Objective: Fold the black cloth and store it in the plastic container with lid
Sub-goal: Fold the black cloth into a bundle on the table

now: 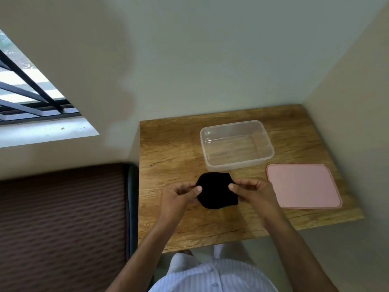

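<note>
Both hands' fingers pinch the black cloth (216, 190) over a wooden table (172, 148) in a pale-walled corner.

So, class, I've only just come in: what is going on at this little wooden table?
A person is handling a small black cloth with both bare hands. The left hand pinches its left edge and the right hand its right edge, just above the wooden table. Beyond the cloth stands a clear plastic container, open with nothing in it. Its pink lid lies flat on the table to the right. The cloth is not yet stored.
</note>
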